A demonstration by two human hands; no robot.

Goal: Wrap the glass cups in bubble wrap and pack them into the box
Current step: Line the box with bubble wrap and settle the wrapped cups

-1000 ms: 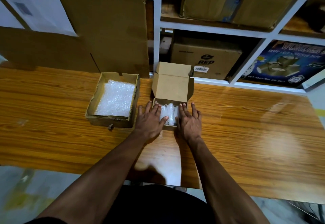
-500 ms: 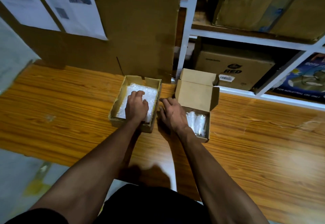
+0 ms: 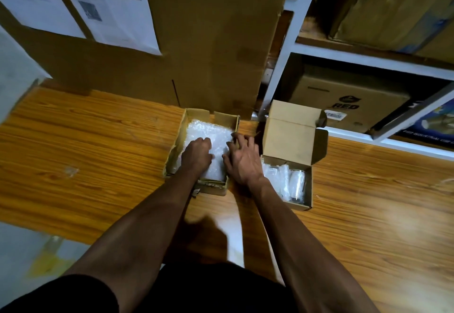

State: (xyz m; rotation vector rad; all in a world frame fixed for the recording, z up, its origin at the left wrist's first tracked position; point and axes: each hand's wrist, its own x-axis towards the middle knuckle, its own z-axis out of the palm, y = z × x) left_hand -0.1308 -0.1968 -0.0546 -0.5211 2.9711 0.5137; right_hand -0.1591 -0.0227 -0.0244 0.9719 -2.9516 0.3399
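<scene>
A shallow cardboard tray (image 3: pixel 175 148) on the wooden table holds a stack of white bubble wrap (image 3: pixel 208 129). My left hand (image 3: pixel 196 156) lies on the wrap with its fingers curled down into the top sheet. My right hand (image 3: pixel 242 159) reaches over the tray's right wall, its spread fingertips touching the wrap's right edge. To the right stands a small cardboard box (image 3: pixel 301 203) with its lid up. Inside it lie bubble-wrapped cups (image 3: pixel 278 177) and a clear glass cup (image 3: pixel 297 181).
Large cardboard sheets (image 3: pixel 211 42) with papers taped on lean against the wall behind the tray. A white shelf (image 3: pixel 282 67) at the back right holds cartons, one marked RED (image 3: pixel 344 101). The table edge (image 3: pixel 73 236) runs across the front left.
Both hands left the small box and moved left to the tray of bubble wrap, the left hand first, then the right. The camera view swung left as well.
</scene>
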